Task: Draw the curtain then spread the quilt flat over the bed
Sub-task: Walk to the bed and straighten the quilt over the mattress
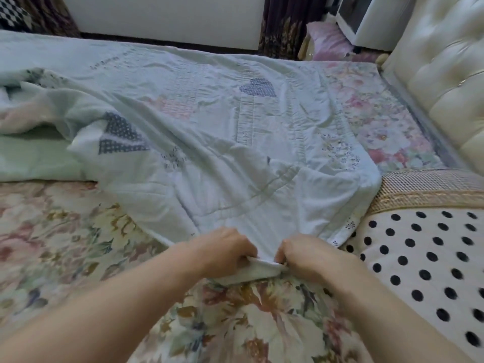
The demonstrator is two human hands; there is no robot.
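- At far left I see the quilt (199, 132) bunched into loose folds, its pale green underside turned up over the floral sheet (65, 231).
- The rest of the quilt, pale mint with blue checked heart patches, lies rumpled across the middle of the bed and reaches out to the far edge.
- My left hand (222, 254) has its fingers curled around the quilt's near edge, gripping a rolled bit of hem.
- My right hand (311, 258) sits just beside the left, fingers curled on the same hem; the two nearly touch.
- From both grips the quilt fans away from me, so nearly all of it lies beyond the hands, and only the pinched edge sits under the fingers.
- Right of my right hand, a polka-dot pillow (432, 271) touches the quilt's near right corner.
- Farther right stands a cream tufted headboard (450, 82).
- A dark curtain (282, 24) hangs at the top, beyond the bed.
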